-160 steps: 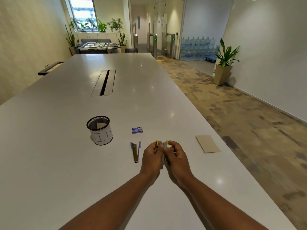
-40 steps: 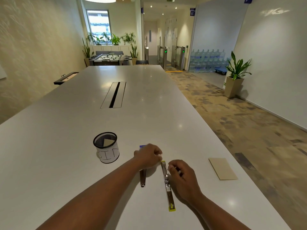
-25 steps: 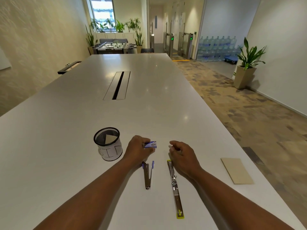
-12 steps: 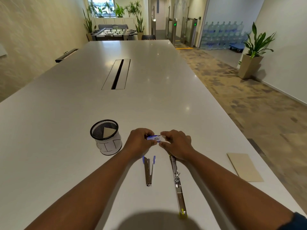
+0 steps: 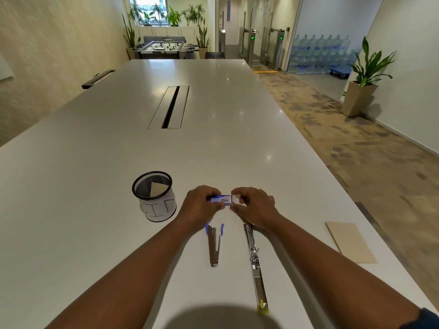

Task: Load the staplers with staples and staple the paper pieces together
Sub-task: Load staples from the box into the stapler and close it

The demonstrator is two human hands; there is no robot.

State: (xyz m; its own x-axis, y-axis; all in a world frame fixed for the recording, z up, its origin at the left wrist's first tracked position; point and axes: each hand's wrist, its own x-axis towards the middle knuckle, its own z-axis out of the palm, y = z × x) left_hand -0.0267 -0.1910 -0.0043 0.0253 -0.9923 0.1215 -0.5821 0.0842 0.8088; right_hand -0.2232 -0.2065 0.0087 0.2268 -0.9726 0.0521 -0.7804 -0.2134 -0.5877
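My left hand [image 5: 198, 207] grips a small blue and white staple box [image 5: 219, 199] just above the table. My right hand [image 5: 255, 207] pinches the box's pale inner tray [image 5: 235, 199], which sticks out on the right side. Below the hands two staplers lie on the white table [image 5: 95, 210]. The blue-tipped stapler [image 5: 214, 245] lies shut, near my left wrist. The yellow-tipped stapler [image 5: 255, 264] lies folded out flat in a long line. A tan stack of paper pieces [image 5: 349, 242] rests at the right edge.
A black mesh cup [image 5: 154, 195] with a white paper band and a tan piece inside stands left of my hands. A cable slot [image 5: 169, 106] runs along the table's middle. The table's right edge drops to carpeted floor.
My left hand picked the staple box up from the table. My right hand left the yellow-tipped stapler, met the box, and now the inner tray is drawn out a little to the right.
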